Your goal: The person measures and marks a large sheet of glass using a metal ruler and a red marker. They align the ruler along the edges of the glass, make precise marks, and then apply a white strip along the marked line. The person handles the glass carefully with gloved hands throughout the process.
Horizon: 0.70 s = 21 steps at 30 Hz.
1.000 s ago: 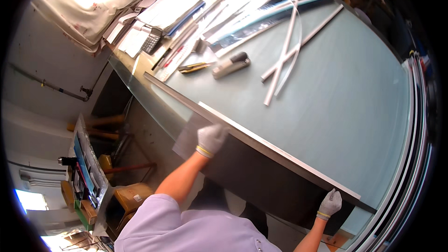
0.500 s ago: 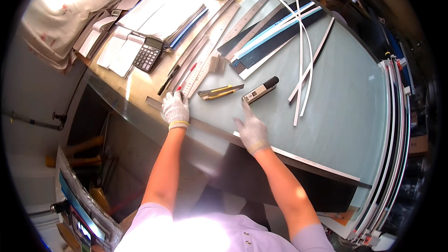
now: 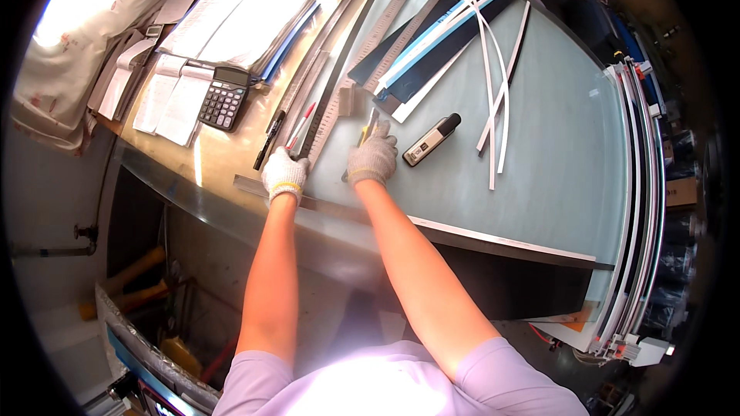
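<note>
Both my hands wear pale knitted gloves with yellow cuffs. My left hand (image 3: 285, 175) is at the near end of a long steel ruler (image 3: 327, 112), with its fingers bent round that end. The ruler's left side now looks dark, as if tilted. To its right, my right hand (image 3: 372, 157) is closed round a yellow and grey utility knife (image 3: 364, 135), mostly hidden by the glove. Right of that hand lies a silver and black object shaped like a stapler (image 3: 432, 140). A black pen (image 3: 268, 139) and a red-and-white pen (image 3: 301, 125) lie beyond my left hand.
A black calculator (image 3: 224, 98) and open papers (image 3: 231, 27) lie on the left. Dark and blue sheets (image 3: 439, 46) are at the far middle. Thin white strips (image 3: 489, 100) cross on the right. A dark strip with a white edge (image 3: 509, 239) runs along the table's near edge.
My right hand has moved left from beside the stapler-like object and taken hold of the utility knife. The ruler by my left hand has tilted and darkened. The whole view has shifted slightly.
</note>
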Each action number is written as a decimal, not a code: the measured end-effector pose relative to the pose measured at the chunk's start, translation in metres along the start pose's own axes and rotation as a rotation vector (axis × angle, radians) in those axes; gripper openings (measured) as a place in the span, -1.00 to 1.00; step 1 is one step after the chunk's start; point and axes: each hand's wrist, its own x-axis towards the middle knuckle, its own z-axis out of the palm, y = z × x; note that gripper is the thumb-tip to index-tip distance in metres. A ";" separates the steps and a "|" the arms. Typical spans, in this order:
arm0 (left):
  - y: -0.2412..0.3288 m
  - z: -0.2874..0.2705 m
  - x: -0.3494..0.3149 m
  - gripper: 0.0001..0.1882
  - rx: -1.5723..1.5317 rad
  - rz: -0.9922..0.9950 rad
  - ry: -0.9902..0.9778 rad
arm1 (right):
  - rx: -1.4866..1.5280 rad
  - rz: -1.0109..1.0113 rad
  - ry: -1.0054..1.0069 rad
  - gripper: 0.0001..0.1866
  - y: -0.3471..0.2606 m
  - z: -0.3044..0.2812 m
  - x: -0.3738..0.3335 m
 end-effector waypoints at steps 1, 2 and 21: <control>0.000 -0.003 0.001 -0.55 -0.049 0.001 -0.043 | 0.018 -0.032 0.002 -0.02 0.004 0.000 0.000; 0.001 -0.007 0.004 -0.61 -0.020 0.059 -0.038 | 0.036 -0.064 0.004 -0.05 0.008 0.000 0.001; 0.042 -0.098 -0.205 -0.68 -0.973 0.163 -0.892 | -0.256 -0.947 0.783 -0.62 0.225 -0.223 -0.025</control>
